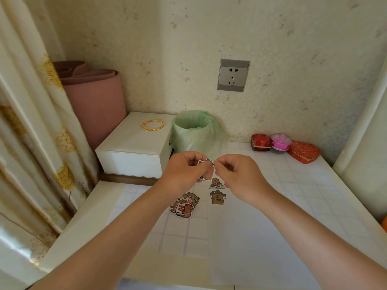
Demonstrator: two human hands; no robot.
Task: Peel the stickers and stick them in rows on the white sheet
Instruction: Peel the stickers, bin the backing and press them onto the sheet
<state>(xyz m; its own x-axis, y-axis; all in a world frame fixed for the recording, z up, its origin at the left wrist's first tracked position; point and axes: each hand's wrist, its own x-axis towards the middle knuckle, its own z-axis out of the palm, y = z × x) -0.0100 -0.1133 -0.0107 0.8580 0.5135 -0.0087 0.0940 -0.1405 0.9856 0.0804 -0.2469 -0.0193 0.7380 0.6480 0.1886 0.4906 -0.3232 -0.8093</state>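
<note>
Both hands are raised over the table, pinching one brown capybara sticker [208,171] between them. My left hand [184,174] holds its left side and my right hand [234,174] pinches its upper right edge. The white sheet [251,237] lies on the gridded table below. Two capybara stickers are on the sheet, one [216,183] above the other [217,198]. A small pile of loose stickers [184,205] lies just left of the sheet.
A bin with a green bag [193,130] stands behind the hands. A white box [134,145] with a gold bracelet [152,124] is at back left. Three small gift boxes [284,146] sit at back right. A curtain [31,143] hangs on the left.
</note>
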